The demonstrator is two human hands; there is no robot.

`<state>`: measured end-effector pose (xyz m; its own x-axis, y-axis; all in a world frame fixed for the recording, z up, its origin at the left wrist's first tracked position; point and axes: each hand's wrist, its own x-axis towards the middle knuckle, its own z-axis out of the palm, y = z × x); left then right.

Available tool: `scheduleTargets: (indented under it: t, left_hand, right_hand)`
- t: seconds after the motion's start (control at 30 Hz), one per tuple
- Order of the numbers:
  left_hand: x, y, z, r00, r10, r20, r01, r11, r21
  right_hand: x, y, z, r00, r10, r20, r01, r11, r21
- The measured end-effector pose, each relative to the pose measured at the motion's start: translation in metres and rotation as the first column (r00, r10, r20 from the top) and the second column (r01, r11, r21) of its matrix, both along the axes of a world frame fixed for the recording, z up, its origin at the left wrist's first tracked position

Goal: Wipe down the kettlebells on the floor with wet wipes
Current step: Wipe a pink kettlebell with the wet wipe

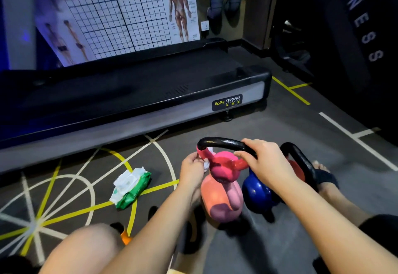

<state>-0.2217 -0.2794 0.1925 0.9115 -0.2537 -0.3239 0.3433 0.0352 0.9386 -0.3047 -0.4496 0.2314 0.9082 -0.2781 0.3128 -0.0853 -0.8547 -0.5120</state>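
A pink kettlebell [224,170] with a black handle is tilted up above the floor. My right hand [261,161] grips the right end of that handle. My left hand [191,168] pinches a white wet wipe [207,161] against the handle's pink left leg. Under the pink one lies an orange-pink kettlebell [219,200]. A blue kettlebell [257,191] stands to the right, partly hidden by my right forearm, and behind it a black-handled red one [298,166]. A green pack of wet wipes [130,187] lies on the floor to the left, its flap open.
A black treadmill deck [129,101] runs across the floor just beyond the kettlebells. My knee [86,250] fills the lower left, and my sandalled foot [325,176] rests at the right. The grey floor [301,127] carries yellow and white lines.
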Motion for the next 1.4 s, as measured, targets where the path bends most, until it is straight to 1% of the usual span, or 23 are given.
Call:
scheduleTargets:
  t: [0.07,0.13,0.2,0.27,0.37,0.43,0.47,0.5,0.6,0.67,0.73,0.77,0.87,0.9,0.93,1.03,1.1,1.13,1.17,1.2,1.27,1.33,1.4]
  left_hand:
    - [0.004,0.0,-0.001,0.997,0.075,0.016,-0.073,0.993,-0.093]
    - [0.008,0.0,-0.003,0.991,0.131,-0.009,-0.131,0.978,-0.163]
    - [0.005,-0.001,-0.002,0.993,0.117,0.022,-0.112,0.981,-0.157]
    - [0.0,-0.001,-0.004,0.994,0.068,0.08,-0.064,0.996,-0.056]
    - [-0.003,-0.002,-0.02,0.987,-0.11,0.116,0.084,0.975,0.207]
    - [-0.003,-0.004,-0.025,0.986,-0.124,0.109,0.087,0.952,0.292]
    - [-0.004,-0.006,-0.022,0.992,-0.084,0.091,0.055,0.959,0.277]
    - [-0.005,-0.007,-0.017,0.997,-0.031,0.067,0.015,0.975,0.224]
    - [0.0,-0.006,-0.005,0.99,0.135,-0.037,-0.136,0.99,-0.027]
    - [0.005,-0.006,0.001,0.984,0.168,-0.064,-0.173,0.982,-0.071]
    - [0.003,-0.005,0.003,0.988,0.155,0.018,-0.156,0.987,0.046]
    - [0.001,-0.005,-0.001,0.992,0.103,0.07,-0.111,0.986,0.128]
    - [-0.006,-0.002,-0.013,0.988,-0.101,0.115,0.058,0.942,0.331]
    - [-0.006,0.001,-0.015,0.984,-0.133,0.119,0.079,0.92,0.383]
    - [-0.005,0.001,-0.016,0.984,-0.136,0.112,0.083,0.918,0.388]
    - [-0.006,0.0,-0.006,0.997,-0.05,0.053,0.034,0.961,0.273]
    - [-0.007,-0.001,0.0,0.995,0.103,-0.012,-0.101,0.985,0.137]
    - [-0.006,-0.001,0.003,0.98,0.195,-0.038,-0.192,0.979,0.068]
    - [-0.001,-0.001,0.004,0.961,0.273,-0.03,-0.272,0.961,0.041]
    - [0.003,0.0,0.005,0.948,0.317,0.009,-0.317,0.947,0.045]
    - [0.008,0.003,0.01,0.94,0.308,0.146,-0.324,0.941,0.098]
    - [0.009,0.005,0.009,0.936,0.183,0.3,-0.259,0.936,0.24]
    - [0.005,0.008,0.003,0.933,0.028,0.359,-0.184,0.894,0.409]
  right_hand:
    - [-0.001,-0.001,0.0,1.0,-0.019,0.01,0.019,1.0,0.006]
    - [-0.001,-0.004,0.0,1.0,-0.029,0.011,0.029,0.999,0.013]
    - [-0.002,-0.005,0.0,1.0,-0.027,0.003,0.027,1.0,0.013]
    - [-0.002,-0.001,-0.001,0.999,-0.027,0.017,0.027,1.0,0.015]
    - [-0.003,0.007,0.0,0.998,-0.03,0.05,0.028,0.999,0.032]
    - [-0.001,0.01,0.0,0.999,-0.022,0.045,0.02,0.999,0.034]
    - [-0.001,0.01,0.0,0.999,-0.022,0.042,0.02,0.999,0.034]
    - [0.0,0.01,0.0,0.999,-0.027,0.039,0.026,0.999,0.035]
    - [0.001,0.009,0.0,0.998,-0.048,0.033,0.046,0.998,0.037]
    - [0.001,0.008,0.0,0.999,-0.048,0.015,0.048,0.998,0.042]
    - [0.0,0.008,0.0,0.999,-0.038,-0.005,0.038,0.999,0.032]
    - [0.0,0.009,0.001,0.999,-0.035,-0.013,0.035,0.999,0.029]
    - [-0.001,0.014,0.003,1.0,-0.022,-0.02,0.022,0.999,0.023]
    - [-0.001,0.016,0.004,1.0,-0.016,-0.02,0.017,1.0,0.023]
    - [-0.001,0.017,0.005,1.0,-0.011,-0.02,0.011,1.0,0.024]
    - [-0.001,0.017,0.007,0.999,-0.016,-0.034,0.018,0.999,0.034]
    - [-0.002,0.015,0.008,0.998,-0.026,-0.053,0.028,0.999,0.043]
    - [-0.003,0.014,0.009,0.997,-0.03,-0.067,0.033,0.998,0.044]
    - [-0.003,0.014,0.01,0.996,-0.034,-0.083,0.037,0.998,0.04]
    - [-0.003,0.014,0.011,0.995,-0.032,-0.099,0.035,0.999,0.035]
    - [-0.003,0.015,0.013,0.992,-0.013,-0.129,0.018,0.999,0.032]
    - [-0.003,0.014,0.014,0.987,0.012,-0.157,-0.006,0.999,0.038]
    - [-0.004,0.008,0.015,0.98,0.04,-0.197,-0.031,0.998,0.049]
